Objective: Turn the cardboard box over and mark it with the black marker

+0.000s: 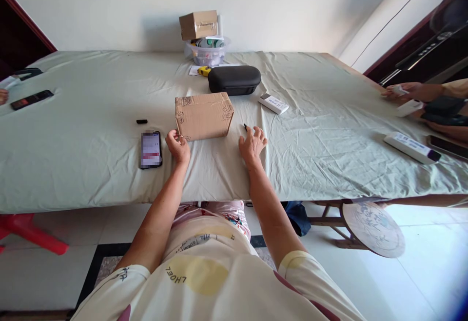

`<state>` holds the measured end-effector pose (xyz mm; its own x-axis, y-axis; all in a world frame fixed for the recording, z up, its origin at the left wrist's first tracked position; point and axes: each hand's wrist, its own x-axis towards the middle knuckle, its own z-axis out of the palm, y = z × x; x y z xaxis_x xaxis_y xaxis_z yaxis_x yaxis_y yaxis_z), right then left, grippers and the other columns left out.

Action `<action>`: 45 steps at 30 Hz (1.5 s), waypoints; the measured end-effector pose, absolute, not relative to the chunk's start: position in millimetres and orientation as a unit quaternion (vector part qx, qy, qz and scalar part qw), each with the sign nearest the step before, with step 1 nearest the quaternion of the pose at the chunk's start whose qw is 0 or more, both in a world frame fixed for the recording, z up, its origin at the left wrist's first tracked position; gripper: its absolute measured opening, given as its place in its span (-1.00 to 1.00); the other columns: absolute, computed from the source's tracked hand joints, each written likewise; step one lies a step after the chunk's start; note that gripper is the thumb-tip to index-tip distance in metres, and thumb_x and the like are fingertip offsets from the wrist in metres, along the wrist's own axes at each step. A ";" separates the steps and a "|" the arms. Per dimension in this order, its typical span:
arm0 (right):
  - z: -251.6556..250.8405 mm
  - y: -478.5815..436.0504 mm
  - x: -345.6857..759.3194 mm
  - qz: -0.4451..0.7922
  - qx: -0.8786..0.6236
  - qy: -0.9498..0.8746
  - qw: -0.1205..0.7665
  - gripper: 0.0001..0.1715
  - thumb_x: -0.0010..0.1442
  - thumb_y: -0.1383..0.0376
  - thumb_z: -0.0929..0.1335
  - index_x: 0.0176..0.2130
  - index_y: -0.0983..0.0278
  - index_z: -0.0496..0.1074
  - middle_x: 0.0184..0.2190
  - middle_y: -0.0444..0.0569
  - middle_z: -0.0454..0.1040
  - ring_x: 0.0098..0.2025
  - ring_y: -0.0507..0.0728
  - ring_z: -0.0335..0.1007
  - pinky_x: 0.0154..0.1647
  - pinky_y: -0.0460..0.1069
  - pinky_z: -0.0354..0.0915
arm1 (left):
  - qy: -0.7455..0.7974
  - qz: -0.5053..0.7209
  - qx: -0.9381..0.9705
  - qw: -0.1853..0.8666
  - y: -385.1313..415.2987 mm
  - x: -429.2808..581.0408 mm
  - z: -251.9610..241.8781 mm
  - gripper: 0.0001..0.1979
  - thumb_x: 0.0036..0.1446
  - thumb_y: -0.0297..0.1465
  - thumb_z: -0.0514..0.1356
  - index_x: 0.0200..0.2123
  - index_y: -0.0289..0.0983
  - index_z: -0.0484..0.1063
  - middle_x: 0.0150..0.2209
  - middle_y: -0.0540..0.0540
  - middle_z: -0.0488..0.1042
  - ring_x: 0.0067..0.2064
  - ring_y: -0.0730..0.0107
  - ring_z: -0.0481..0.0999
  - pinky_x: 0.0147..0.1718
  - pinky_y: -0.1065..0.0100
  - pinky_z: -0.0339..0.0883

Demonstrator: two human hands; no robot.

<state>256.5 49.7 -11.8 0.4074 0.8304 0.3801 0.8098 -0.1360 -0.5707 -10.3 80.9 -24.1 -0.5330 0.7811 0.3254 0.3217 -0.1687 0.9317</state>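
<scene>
A brown cardboard box [204, 118] with black drawn marks near its corners lies on the cloth before me. My left hand [178, 146] is closed at its near left corner, fingers curled against the side and edge. To the right of the box, apart from it, my right hand [253, 143] rests low over the cloth. The dark tip of a black marker [245, 127] pokes out past its fingers; the marker's remaining length is hidden under the hand. A small black cap [142, 121] lies left of the box, above a lit phone [150, 149].
Behind the box sit a black zip case [234, 79], a yellow object [204, 70] and a plastic tub [208, 52] with another carton [198, 24]. White packs [273, 103] lie rightward. Other people's hands show at both sides. A round stool [373, 228] stands below right.
</scene>
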 end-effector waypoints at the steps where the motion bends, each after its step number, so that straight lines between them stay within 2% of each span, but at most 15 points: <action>1: -12.2 51.2 251.4 0.015 -0.728 -0.569 0.381 -0.33 0.25 0.29 0.33 0.32 0.25 0.41 0.40 0.29 0.32 0.50 0.45 0.09 0.45 0.50 0.06 | 0.617 0.621 0.447 0.184 80.5 -9.6 -23.5 -0.66 0.20 -0.60 0.11 0.03 -0.23 0.36 0.06 -0.25 0.44 0.15 0.18 0.52 0.24 0.10 0.42; 4: -17.7 57.8 234.8 0.080 -0.648 -0.639 0.406 -0.17 0.26 0.28 0.31 0.46 0.29 0.20 0.41 0.26 0.34 0.45 0.37 0.23 0.45 0.37 0.23 | 0.614 0.626 0.447 0.175 81.4 -7.6 -24.5 -0.66 0.18 -0.61 0.11 0.00 -0.23 0.38 0.02 -0.21 0.47 0.11 0.22 0.54 0.21 0.14 0.45; 7: -24.5 62.5 225.0 0.166 -0.606 -0.657 0.416 -0.09 0.24 0.21 0.33 0.49 0.32 0.11 0.32 0.25 0.47 0.31 0.35 0.44 0.32 0.29 0.42 | 0.614 0.631 0.444 0.167 84.6 -7.8 -28.2 -0.66 0.16 -0.60 0.11 -0.01 -0.22 0.39 -0.02 -0.17 0.49 0.07 0.26 0.56 0.17 0.19 0.47; 12: -28.3 61.6 229.0 0.189 -0.604 -0.628 0.453 -0.26 0.22 0.15 0.33 0.33 0.30 0.33 0.13 0.21 0.58 0.05 0.27 0.60 0.04 0.18 0.58 | 0.617 0.620 0.449 0.183 89.7 -10.2 -33.9 -0.62 0.16 -0.59 0.11 0.03 -0.24 0.41 0.00 -0.18 0.50 0.05 0.27 0.57 0.13 0.21 0.49; 16: -30.0 61.6 231.5 0.183 -0.621 -0.602 0.467 -0.35 0.19 0.16 0.38 0.25 0.23 0.41 0.02 0.12 0.63 -0.10 0.21 0.61 0.03 0.17 0.57 | 0.615 0.614 0.456 0.194 88.3 -7.9 -29.3 -0.60 0.16 -0.60 0.10 0.06 -0.25 0.40 0.03 -0.20 0.50 0.07 0.26 0.57 0.13 0.22 0.50; 20: -33.3 62.4 230.6 0.182 -0.626 -0.597 0.468 -0.36 0.19 0.19 0.40 0.24 0.18 0.42 -0.01 0.08 0.63 -0.13 0.19 0.59 0.05 0.18 0.56 | 0.616 0.612 0.469 0.158 77.4 -16.7 -14.5 -0.58 0.14 -0.61 0.12 0.07 -0.25 0.40 0.09 -0.25 0.48 0.16 0.17 0.54 0.18 0.16 0.48; 22: -34.4 61.8 230.9 0.179 -0.630 -0.597 0.465 -0.36 0.20 0.21 0.38 0.26 0.19 0.41 0.00 0.08 0.62 -0.13 0.18 0.58 0.05 0.17 0.55 | 0.629 0.607 0.471 0.121 67.9 -32.7 -6.2 -0.55 0.14 -0.60 0.16 0.10 -0.23 0.39 0.12 -0.26 0.47 0.21 0.10 0.52 0.25 0.08 0.43; 24: -34.5 61.3 231.4 0.173 -0.634 -0.599 0.457 -0.36 0.23 0.26 0.33 0.28 0.21 0.40 0.01 0.10 0.61 -0.10 0.18 0.56 0.10 0.16 0.52 | 0.655 0.591 0.463 0.081 56.3 -56.0 1.8 -0.50 0.15 -0.56 0.18 0.18 -0.26 0.36 0.17 -0.31 0.45 0.29 -0.01 0.46 0.37 -0.04 0.29; 27: -33.0 62.7 231.7 0.170 -0.645 -0.595 0.448 -0.31 0.21 0.35 0.26 0.31 0.23 0.41 0.04 0.11 0.61 -0.07 0.18 0.56 0.15 0.13 0.48 | 0.729 0.515 0.447 0.053 38.5 -93.4 13.8 -0.30 0.17 -0.40 0.30 0.35 -0.35 0.23 0.25 -0.48 0.41 0.41 -0.28 0.33 0.45 -0.27 0.09; 30: -30.9 66.0 231.3 0.180 -0.657 -0.572 0.457 -0.25 0.17 0.39 0.25 0.33 0.24 0.41 0.04 0.11 0.61 -0.09 0.19 0.57 0.12 0.14 0.47 | 0.815 0.376 0.439 0.044 23.9 -114.8 25.6 -0.10 0.18 -0.20 0.34 0.46 -0.45 0.08 0.25 -0.60 0.43 0.39 -0.43 0.35 0.36 -0.39 0.15; 33: -29.6 67.5 231.8 0.176 -0.667 -0.545 0.477 -0.24 0.16 0.42 0.24 0.32 0.27 0.40 0.02 0.13 0.62 -0.02 0.25 0.59 0.13 0.19 0.47 | 0.852 0.223 0.472 0.046 14.8 -113.3 32.7 0.01 0.22 -0.06 0.32 0.51 -0.46 -0.03 0.26 -0.61 0.45 0.36 -0.40 0.40 0.30 -0.31 0.26; 36: -29.2 65.8 234.2 0.156 -0.665 -0.533 0.499 -0.25 0.13 0.43 0.24 0.30 0.27 0.41 0.00 0.13 0.63 0.00 0.26 0.57 0.15 0.22 0.45 | 0.848 0.166 0.501 0.042 10.9 -101.6 33.2 0.00 0.22 -0.10 0.34 0.53 -0.40 -0.03 0.30 -0.59 0.41 0.38 -0.35 0.40 0.31 -0.22 0.27; 41: -28.2 62.3 241.0 0.143 -0.629 -0.510 0.569 -0.34 0.16 0.38 0.25 0.24 0.21 0.41 -0.08 0.07 0.65 -0.20 0.17 0.55 0.02 0.19 0.49 | 0.843 0.206 0.496 0.029 8.6 -93.6 30.3 -0.02 0.16 -0.26 0.38 0.52 -0.34 0.00 0.23 -0.55 0.45 0.33 -0.34 0.45 0.27 -0.23 0.31; 45: -21.3 58.0 244.5 0.140 -0.613 -0.479 0.613 -0.48 0.24 0.31 0.27 0.17 0.17 0.42 -0.16 -0.01 0.64 -0.26 0.13 0.53 -0.03 0.16 0.49 | 0.843 0.266 0.463 0.070 4.2 -94.8 32.4 0.00 0.08 -0.36 0.39 0.51 -0.26 0.02 0.17 -0.45 0.48 0.26 -0.31 0.51 0.23 -0.23 0.37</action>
<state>244.5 58.0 -21.3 0.5021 0.7585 0.4154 0.4147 0.2104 -0.8853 -94.8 4.2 32.4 -0.5618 0.8172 0.1288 0.7431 0.4300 0.5128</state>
